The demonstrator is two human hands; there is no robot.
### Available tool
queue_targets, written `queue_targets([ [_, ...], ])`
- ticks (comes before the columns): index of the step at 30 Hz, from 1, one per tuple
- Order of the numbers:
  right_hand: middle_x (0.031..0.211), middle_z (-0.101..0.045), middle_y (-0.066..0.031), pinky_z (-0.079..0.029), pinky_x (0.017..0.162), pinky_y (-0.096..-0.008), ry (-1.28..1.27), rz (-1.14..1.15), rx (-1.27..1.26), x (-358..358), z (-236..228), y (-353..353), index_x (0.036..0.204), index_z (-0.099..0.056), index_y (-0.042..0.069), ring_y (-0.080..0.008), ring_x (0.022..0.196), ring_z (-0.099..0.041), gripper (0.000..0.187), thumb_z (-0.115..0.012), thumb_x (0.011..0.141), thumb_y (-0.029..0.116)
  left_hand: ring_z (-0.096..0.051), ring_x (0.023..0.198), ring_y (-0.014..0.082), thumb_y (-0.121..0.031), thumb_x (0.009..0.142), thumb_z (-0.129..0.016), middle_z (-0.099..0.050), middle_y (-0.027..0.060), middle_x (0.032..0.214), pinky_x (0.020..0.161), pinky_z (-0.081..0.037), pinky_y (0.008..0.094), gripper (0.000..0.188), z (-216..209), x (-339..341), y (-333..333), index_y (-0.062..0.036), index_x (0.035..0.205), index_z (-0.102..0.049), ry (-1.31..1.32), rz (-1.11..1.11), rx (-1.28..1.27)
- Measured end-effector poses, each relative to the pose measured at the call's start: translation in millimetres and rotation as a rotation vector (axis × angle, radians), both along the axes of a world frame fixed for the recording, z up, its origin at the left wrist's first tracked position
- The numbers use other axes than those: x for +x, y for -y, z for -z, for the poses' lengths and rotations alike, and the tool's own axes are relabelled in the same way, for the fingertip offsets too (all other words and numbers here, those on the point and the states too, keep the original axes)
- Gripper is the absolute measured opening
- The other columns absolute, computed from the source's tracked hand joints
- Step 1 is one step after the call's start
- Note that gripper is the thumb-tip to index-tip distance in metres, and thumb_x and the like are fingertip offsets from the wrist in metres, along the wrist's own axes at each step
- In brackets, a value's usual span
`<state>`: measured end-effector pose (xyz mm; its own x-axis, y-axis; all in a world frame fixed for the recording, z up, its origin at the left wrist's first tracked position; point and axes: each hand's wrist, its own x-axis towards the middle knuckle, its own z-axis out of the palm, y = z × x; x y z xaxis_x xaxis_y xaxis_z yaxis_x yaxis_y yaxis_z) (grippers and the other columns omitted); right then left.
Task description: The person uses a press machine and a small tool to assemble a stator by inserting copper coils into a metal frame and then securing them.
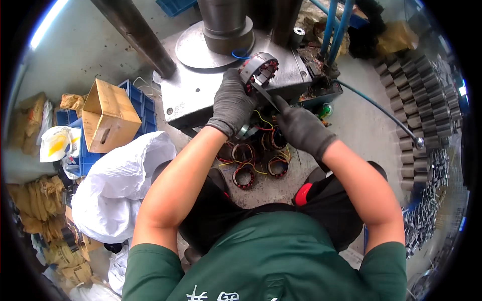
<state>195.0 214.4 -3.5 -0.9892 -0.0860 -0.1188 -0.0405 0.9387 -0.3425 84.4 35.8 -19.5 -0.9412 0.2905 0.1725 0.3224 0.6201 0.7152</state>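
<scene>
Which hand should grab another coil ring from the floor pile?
Probably the right hand: it sits lower, nearer the floor rings. The left hand grips the stator on the metal plate.

A round motor stator (259, 69) with copper windings, tilted on the grey press table (201, 95).

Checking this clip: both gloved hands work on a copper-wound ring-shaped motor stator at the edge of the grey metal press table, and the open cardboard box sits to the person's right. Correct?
Not quite. The head view shows the open brown cardboard box on the person's left, by the blue plastic crates. The rest holds: the left hand and right hand, both in dark grey gloves, work on the copper-wound ring-shaped motor stator at the edge of the grey metal press table.
</scene>
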Motion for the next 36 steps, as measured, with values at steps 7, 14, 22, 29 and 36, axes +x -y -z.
queue_targets([
  [7,0.099,-0.070,-0.0303,-0.056,0.079,-0.0488,0.144,-0.056,0.069,32,0,-6,0.155,-0.038,-0.002,-0.0419,0.087,-0.072,0.062,-0.056,0.098,0.011,-0.069,0.102,0.0458,-0.020,0.081,-0.081,-0.069,0.0261,0.106,0.088,-0.055,0.0509,0.051,4,-6,8,-0.0037,0.120,-0.052,-0.041,-0.015,-0.016],
  [14,0.102,-0.070,-0.0330,-0.057,0.083,-0.0493,-0.161,-0.296,0.231,-21,12,17,0.158,-0.033,-0.003,-0.0410,0.094,-0.073,0.065,-0.052,0.096,0.008,-0.071,0.108,0.0370,-0.020,0.085,-0.079,-0.071,0.0236,0.115,0.094,-0.056,0.0446,0.062,8,-16,10,-0.0006,0.135,-0.048,0.037,0.081,0.009],
  [22,0.092,-0.073,-0.0273,-0.056,0.081,-0.0486,0.207,0.030,0.232,28,-27,8,0.158,-0.030,-0.007,-0.0408,0.090,-0.073,0.075,-0.061,0.097,0.024,-0.070,0.104,0.0436,-0.022,0.082,-0.083,-0.070,0.0258,0.109,0.091,-0.057,0.0487,0.055,8,-11,7,0.0009,0.123,-0.054,-0.051,0.036,0.028],
  [29,0.100,-0.072,-0.0302,-0.057,0.086,-0.0491,0.101,0.014,0.263,-22,-19,41,0.160,-0.022,-0.010,-0.0416,0.096,-0.072,0.074,-0.045,0.091,0.003,-0.073,0.104,0.0367,-0.029,0.083,-0.083,-0.073,0.0217,0.109,0.091,-0.056,0.0461,0.056,10,-17,-5,-0.0001,0.124,-0.055,0.106,0.155,0.216],
  [36,0.104,-0.072,-0.0292,-0.054,0.091,-0.0472,0.377,0.031,0.278,27,-41,18,0.159,-0.024,-0.010,-0.0411,0.100,-0.071,0.072,-0.052,0.098,0.016,-0.071,0.105,0.0401,-0.027,0.082,-0.084,-0.072,0.0248,0.110,0.091,-0.056,0.0468,0.055,-3,-8,7,0.0008,0.121,-0.056,-0.009,0.028,-0.008],
])
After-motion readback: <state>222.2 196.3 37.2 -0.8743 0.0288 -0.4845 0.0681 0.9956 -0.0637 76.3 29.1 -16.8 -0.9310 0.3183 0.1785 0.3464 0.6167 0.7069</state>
